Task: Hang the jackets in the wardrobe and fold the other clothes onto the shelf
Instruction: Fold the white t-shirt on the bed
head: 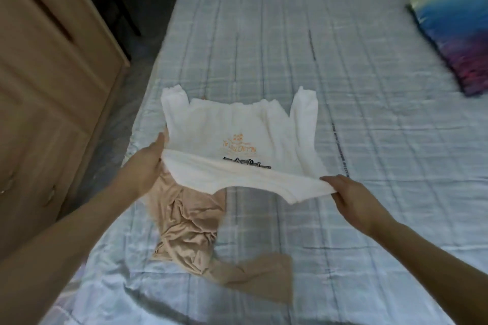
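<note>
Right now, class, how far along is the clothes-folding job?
Done: nothing visibly put away. In hand: both hands, left and right, hold the white shirt mid-fold over the bed. Left: the beige garment lies crumpled; the wardrobe is shut.

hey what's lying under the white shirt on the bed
A crumpled tan garment lies partly under the white shirt, which both hands hold over the checked bedcover. How far the tan fabric runs beneath is covered.
</note>
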`<state>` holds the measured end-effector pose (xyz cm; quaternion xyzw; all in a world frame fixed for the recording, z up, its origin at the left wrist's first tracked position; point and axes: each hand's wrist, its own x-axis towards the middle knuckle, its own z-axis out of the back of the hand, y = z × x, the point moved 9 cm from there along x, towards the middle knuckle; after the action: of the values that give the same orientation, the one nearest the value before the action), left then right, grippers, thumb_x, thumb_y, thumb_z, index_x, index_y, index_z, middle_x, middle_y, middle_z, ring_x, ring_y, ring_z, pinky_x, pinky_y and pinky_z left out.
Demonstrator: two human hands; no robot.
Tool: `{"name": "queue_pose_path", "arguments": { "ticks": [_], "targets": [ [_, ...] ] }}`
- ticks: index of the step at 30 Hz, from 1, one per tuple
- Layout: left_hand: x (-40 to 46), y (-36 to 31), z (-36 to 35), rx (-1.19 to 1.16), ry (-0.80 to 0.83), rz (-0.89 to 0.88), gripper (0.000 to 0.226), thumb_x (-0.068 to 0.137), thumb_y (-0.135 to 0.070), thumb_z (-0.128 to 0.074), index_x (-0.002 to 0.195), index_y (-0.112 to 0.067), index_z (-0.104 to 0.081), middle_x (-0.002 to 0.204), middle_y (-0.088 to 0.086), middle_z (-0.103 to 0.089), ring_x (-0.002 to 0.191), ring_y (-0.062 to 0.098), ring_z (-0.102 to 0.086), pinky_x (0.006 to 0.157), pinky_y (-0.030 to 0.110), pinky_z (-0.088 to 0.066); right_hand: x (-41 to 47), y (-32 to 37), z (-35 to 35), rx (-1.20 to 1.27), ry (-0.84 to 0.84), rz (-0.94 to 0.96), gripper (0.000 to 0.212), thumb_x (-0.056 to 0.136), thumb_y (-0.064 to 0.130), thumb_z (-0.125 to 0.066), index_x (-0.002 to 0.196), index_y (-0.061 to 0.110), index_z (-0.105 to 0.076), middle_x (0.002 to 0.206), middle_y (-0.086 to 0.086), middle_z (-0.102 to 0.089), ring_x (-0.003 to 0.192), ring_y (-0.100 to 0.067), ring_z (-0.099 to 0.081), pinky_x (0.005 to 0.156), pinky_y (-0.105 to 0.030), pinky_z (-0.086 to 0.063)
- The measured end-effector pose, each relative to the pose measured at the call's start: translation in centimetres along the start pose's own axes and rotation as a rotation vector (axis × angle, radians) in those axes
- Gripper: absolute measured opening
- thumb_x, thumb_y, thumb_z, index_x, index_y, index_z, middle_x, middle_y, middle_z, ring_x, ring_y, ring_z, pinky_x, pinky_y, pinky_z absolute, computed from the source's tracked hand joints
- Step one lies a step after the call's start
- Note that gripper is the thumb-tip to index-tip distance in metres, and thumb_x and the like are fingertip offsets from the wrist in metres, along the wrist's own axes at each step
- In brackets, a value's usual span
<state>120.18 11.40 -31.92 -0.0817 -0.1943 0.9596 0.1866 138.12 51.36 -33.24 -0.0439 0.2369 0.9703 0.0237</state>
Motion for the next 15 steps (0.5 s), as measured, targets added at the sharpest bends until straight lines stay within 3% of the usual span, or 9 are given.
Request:
{"name": "queue_pose_path", "arguments": {
  "ticks": [3, 5, 6, 10, 12, 15],
  "targets": [
    [0.4, -1.8, 6.0, -0.034, -0.121, -0.027, 0.040, 0.093, -0.013, -0.046, 0.133, -0.011, -0.054, 0.111, 0.025, -0.066, 0.098, 0.038, -0.065, 0.082, 0.040, -0.048, -0.4, 1.3, 5.2, 0.021, -0.088, -0.013, 0.026, 0.093, 0.006, -0.053, 0.116, 0.014, -0.062, 0.100, -0.004, -0.066, 0.084, -0.024, -0.064, 0.073, -0.038, -0.051],
    [0.4, -3.9, 9.2, -0.095, -0.164, -0.080, 0.025, 0.093, -0.009, -0.049, 0.108, -0.025, -0.059, 0.098, 0.014, -0.069, 0.088, 0.029, -0.066, 0.074, 0.035, -0.048, -0.2, 2.5, 8.7, -0.024, -0.164, 0.004, 0.023, 0.093, 0.011, -0.049, 0.112, 0.015, -0.060, 0.098, -0.004, -0.064, 0.081, -0.026, -0.063, 0.068, -0.037, -0.048],
    [0.5, -4.8, 10.8, -0.127, -0.187, -0.093, 0.027, 0.093, -0.002, -0.050, 0.102, -0.027, -0.057, 0.095, 0.010, -0.069, 0.085, 0.025, -0.064, 0.071, 0.033, -0.046, -0.1, 3.2, 10.5, -0.038, -0.201, 0.009, 0.022, 0.093, 0.012, -0.047, 0.111, 0.016, -0.060, 0.097, -0.004, -0.064, 0.080, -0.026, -0.062, 0.066, -0.035, -0.045],
    [1.5, -7.5, 16.6, -0.210, -0.294, -0.019, 0.026, 0.094, 0.001, -0.045, 0.103, -0.015, -0.064, 0.098, 0.008, -0.067, 0.090, 0.024, -0.061, 0.074, 0.034, -0.044, 0.2, 5.0, 17.9, -0.165, -0.312, -0.096, 0.015, 0.097, 0.025, -0.043, 0.106, 0.029, -0.054, 0.091, 0.008, -0.060, 0.080, -0.021, -0.057, 0.063, -0.033, -0.038],
    [2.4, -8.1, 18.7, -0.266, -0.300, 0.058, 0.030, 0.095, -0.002, -0.043, 0.109, -0.011, -0.067, 0.102, 0.006, -0.066, 0.095, 0.023, -0.058, 0.079, 0.033, -0.043, 0.3, 5.2, 21.8, -0.227, -0.437, -0.154, 0.013, 0.096, 0.032, -0.043, 0.096, 0.027, -0.055, 0.083, 0.002, -0.062, 0.078, -0.028, -0.059, 0.060, -0.034, -0.038],
    [2.9, -9.3, 20.5, -0.420, -0.298, 0.145, 0.027, 0.095, -0.004, -0.045, 0.104, -0.008, -0.070, 0.096, 0.007, -0.065, 0.089, 0.023, -0.057, 0.076, 0.031, -0.041, -0.5, 5.3, 25.3, -0.220, -0.564, -0.204, 0.027, 0.096, 0.038, -0.043, 0.082, 0.017, -0.052, 0.073, -0.010, -0.063, 0.075, -0.035, -0.061, 0.056, -0.035, -0.035]
  ]
}}
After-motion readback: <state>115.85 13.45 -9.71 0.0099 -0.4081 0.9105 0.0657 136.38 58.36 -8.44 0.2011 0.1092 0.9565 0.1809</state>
